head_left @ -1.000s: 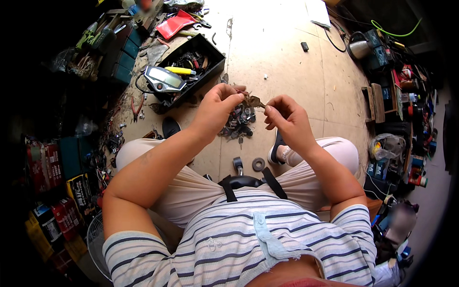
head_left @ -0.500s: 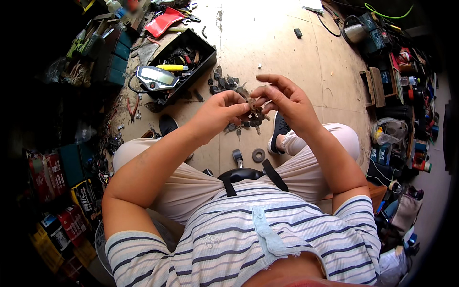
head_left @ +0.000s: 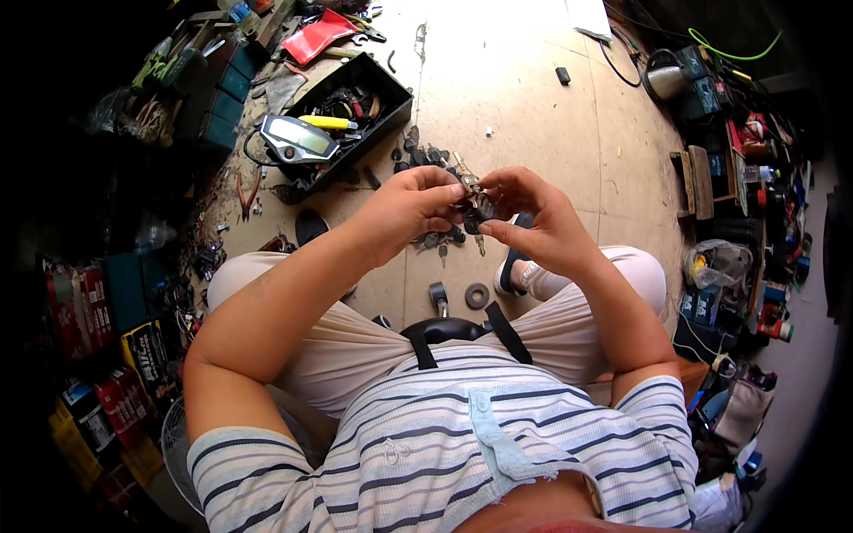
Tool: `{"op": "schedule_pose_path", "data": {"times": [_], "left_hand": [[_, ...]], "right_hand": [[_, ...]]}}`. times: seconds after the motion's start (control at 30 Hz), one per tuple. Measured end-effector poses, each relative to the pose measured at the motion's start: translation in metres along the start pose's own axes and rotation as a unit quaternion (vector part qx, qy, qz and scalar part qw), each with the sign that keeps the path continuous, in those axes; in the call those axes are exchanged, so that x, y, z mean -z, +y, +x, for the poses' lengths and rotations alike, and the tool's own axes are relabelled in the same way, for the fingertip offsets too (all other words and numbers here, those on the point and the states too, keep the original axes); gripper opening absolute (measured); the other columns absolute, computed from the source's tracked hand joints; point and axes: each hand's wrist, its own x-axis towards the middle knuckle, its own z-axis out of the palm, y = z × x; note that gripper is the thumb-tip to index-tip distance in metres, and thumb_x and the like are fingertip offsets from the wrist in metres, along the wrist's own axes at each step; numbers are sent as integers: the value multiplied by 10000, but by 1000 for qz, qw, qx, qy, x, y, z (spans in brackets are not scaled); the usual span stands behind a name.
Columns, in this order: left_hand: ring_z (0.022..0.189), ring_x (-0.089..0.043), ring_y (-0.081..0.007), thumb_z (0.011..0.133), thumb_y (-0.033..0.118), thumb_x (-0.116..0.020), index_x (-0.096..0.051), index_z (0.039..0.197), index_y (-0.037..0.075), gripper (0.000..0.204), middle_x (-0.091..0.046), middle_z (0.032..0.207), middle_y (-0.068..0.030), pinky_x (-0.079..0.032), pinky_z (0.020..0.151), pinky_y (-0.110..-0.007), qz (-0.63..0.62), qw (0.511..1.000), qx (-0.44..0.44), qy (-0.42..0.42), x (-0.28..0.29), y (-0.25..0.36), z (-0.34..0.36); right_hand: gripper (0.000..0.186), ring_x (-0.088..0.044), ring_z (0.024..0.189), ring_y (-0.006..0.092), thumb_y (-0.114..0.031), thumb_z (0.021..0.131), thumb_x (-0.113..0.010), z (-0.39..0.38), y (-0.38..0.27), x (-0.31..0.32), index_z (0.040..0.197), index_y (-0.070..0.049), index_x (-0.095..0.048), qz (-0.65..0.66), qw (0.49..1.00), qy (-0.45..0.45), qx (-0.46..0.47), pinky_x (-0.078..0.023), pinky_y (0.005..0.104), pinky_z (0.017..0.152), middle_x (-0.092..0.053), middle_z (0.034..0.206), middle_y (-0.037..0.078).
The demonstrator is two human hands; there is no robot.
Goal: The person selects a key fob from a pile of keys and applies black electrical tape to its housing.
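Both hands meet above the middle of the floor around a bunch of metal keys (head_left: 471,188), some with black heads, one blade pointing up and another down. My left hand (head_left: 416,202) pinches the bunch between thumb and fingers from the left. My right hand (head_left: 531,213) has its fingers curled on the bunch from the right, thumb low near a black key head. Beneath and behind them, more keys (head_left: 443,252) and dark small pieces lie scattered on the floor, partly hidden by the hands.
A black open bin (head_left: 395,114) of tools holds a gauge unit (head_left: 293,139) at upper left. Pliers (head_left: 249,200), a metal ring (head_left: 477,295) and a red packet (head_left: 315,37) lie about. Tool cases (head_left: 227,98) line the left; bottles, wood blocks and a kettle (head_left: 666,84) crowd the right.
The key bunch has turned from sideways to roughly upright. My right hand moved in toward the left one, lifted its fingers, then lowered and curled them on the keys.
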Motion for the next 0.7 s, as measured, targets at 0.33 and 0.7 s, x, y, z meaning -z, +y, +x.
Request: {"op": "schedule_pose_path", "data": {"times": [0.33, 0.7], "left_hand": [[768, -554, -76, 893, 142, -605, -565, 1014, 36, 166, -582, 938, -20, -457, 659, -201, 177, 967, -180, 34, 1, -5, 11], [676, -591, -181, 761, 51, -698, -636, 891, 41, 143, -581, 817, -70, -480, 594, -280, 481, 773, -401, 106, -17, -4, -5]], "right_hand": [[157, -577, 665, 105, -67, 892, -562, -2, 5, -3, 1023, 18, -572, -91, 993, 72, 32, -482, 237, 605, -619, 821, 86], [155, -545, 680, 62, -63, 935, -480, 1, 0, -8, 1073, 4, -504, 65, 993, 81, -48, -442, 204, 601, -597, 805, 34]]}}
